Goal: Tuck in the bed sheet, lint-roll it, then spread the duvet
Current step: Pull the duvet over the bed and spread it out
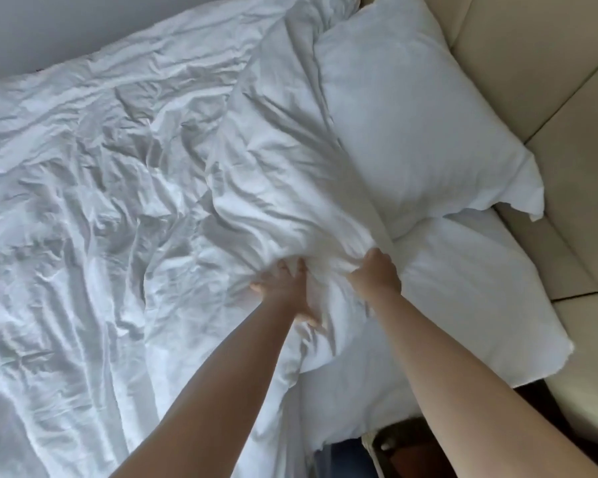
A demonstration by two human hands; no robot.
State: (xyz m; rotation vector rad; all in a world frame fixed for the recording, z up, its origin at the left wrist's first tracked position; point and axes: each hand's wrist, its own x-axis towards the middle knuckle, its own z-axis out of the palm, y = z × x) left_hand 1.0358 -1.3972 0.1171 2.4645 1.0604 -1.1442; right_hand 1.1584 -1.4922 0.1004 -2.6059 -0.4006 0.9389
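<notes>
A crumpled white duvet (125,174) covers most of the bed, its top edge bunched up against the pillows. My left hand (285,288) grips a fold of that bunched edge, fingers sunk into the cloth. My right hand (377,272) grips the same bunch just to the right, beside the pillows. A white pillow (415,132) lies at the head of the bed, and a second pillow (470,291) lies nearer me, partly under the first. The bed sheet is hidden beneath the duvet and pillows.
A cream padded headboard (549,81) runs along the right side. A dark gap with a brown object (404,446) shows at the bed's near right corner. A pale wall (49,25) lies beyond the far side of the bed.
</notes>
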